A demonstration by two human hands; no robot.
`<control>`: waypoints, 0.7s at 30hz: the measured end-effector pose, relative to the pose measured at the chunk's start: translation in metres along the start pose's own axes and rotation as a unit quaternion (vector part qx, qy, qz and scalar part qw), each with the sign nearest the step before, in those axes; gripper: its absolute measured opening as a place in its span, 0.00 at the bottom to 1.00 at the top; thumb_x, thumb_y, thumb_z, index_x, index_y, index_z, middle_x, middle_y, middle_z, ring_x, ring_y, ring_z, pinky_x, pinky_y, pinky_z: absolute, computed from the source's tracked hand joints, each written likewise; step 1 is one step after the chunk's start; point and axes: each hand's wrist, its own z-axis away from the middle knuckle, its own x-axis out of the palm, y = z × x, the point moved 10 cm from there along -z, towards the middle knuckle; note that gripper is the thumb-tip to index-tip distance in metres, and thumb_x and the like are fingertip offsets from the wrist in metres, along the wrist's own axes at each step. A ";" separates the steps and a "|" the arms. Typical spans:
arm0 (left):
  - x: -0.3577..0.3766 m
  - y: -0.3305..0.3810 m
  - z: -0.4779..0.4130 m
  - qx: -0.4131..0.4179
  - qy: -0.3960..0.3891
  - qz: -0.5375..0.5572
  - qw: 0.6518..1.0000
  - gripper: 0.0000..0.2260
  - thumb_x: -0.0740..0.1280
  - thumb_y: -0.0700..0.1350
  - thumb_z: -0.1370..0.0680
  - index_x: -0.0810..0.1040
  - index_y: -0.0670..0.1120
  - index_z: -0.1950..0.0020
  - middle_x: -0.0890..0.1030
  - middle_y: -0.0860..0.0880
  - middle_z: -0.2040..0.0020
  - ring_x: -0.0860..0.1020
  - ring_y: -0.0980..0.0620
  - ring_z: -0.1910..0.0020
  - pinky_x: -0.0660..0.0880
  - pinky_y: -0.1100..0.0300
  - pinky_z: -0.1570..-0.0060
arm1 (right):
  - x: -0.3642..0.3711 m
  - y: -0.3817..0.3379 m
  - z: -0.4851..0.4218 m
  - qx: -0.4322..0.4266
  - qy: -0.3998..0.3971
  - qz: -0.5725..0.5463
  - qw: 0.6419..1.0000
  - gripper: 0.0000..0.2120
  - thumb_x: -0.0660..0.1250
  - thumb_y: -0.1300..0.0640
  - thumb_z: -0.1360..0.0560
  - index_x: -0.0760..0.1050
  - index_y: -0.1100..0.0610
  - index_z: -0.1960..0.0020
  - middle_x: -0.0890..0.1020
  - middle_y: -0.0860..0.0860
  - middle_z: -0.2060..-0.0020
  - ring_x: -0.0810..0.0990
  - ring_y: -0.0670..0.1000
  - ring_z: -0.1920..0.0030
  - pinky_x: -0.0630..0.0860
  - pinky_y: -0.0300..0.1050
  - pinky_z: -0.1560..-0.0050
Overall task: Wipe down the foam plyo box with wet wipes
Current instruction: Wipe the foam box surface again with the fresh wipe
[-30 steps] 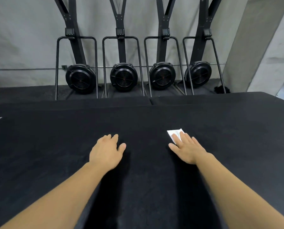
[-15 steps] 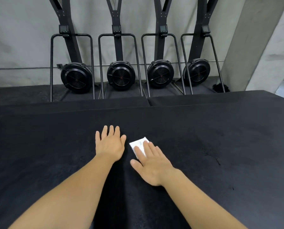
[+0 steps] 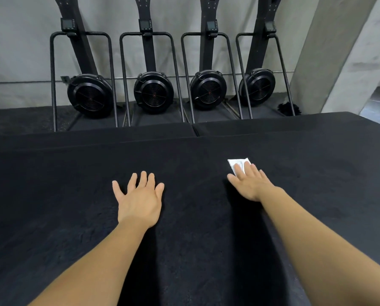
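**Foam plyo box** [image 3: 74, 217]: the black, textured top fills the lower half of the view and serves as the worktop. The surface is faintly mottled, and wet patches cannot be told from dry. Further black pads [image 3: 273, 127] abut its far edge, with a seam between them.

**Background:** four fan-wheel machines [image 3: 153, 91] stand in a row against a grey wall [image 3: 19, 51], with a concrete column [image 3: 339, 51] at far right. None of these is part of the job.

**Left hand** [image 3: 140, 199]: it lies flat on the box top, left of centre, fingers spread and straight. The grip is open and holds nothing. Judged a brace: it takes the person's lean so the other arm can reach forward freely.

**Right hand** [image 3: 251, 184]: it is well apart from the left hand and further out toward the far edge. The fingers are straight and laid flat, the grip open, with no curl round anything. The fingertips press down on the wet wipe.

**Wet wipe** [image 3: 237, 163]: a small white folded square on the box top, right of centre. Its near part is under the right fingers and its far corner shows. Flat pressure rather than a pinch likely spreads the load over the wipe and lets it slide without bunching.

**Step, judged:** mid-wipe on the top face. The sides are not in view, so their state is unknown.
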 end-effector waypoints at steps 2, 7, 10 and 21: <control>0.000 0.000 0.001 0.001 0.003 0.007 1.000 0.27 0.37 0.58 0.18 0.50 0.51 0.21 0.49 0.52 0.20 0.44 0.48 0.22 0.35 0.36 0.29 | 0.000 -0.009 0.003 0.030 0.004 -0.008 1.000 0.31 0.42 0.38 0.19 0.46 0.51 0.21 0.45 0.56 0.21 0.41 0.56 0.22 0.43 0.53 0.23; 0.000 0.000 0.001 0.000 0.005 0.017 1.000 0.26 0.38 0.58 0.18 0.51 0.51 0.21 0.50 0.52 0.20 0.44 0.48 0.22 0.36 0.36 0.28 | 0.017 -0.083 0.021 -0.009 -0.003 -0.014 1.000 0.36 0.40 0.34 0.20 0.37 0.53 0.20 0.36 0.58 0.22 0.33 0.58 0.23 0.36 0.54 0.24; -0.002 0.000 0.002 -0.002 0.005 0.023 1.000 0.26 0.39 0.57 0.17 0.50 0.51 0.21 0.49 0.52 0.20 0.44 0.48 0.22 0.36 0.37 0.28 | 0.032 -0.138 0.037 -0.071 -0.016 -0.009 0.997 0.35 0.39 0.35 0.20 0.35 0.53 0.20 0.34 0.58 0.23 0.31 0.57 0.23 0.33 0.54 0.24; -0.002 -0.001 0.001 -0.002 0.011 0.031 0.999 0.25 0.39 0.56 0.17 0.51 0.52 0.21 0.49 0.53 0.20 0.44 0.49 0.22 0.37 0.39 0.27 | 0.021 -0.141 0.026 -0.191 -0.043 -0.006 0.981 0.28 0.39 0.40 0.17 0.41 0.46 0.20 0.37 0.50 0.21 0.33 0.48 0.23 0.33 0.49 0.24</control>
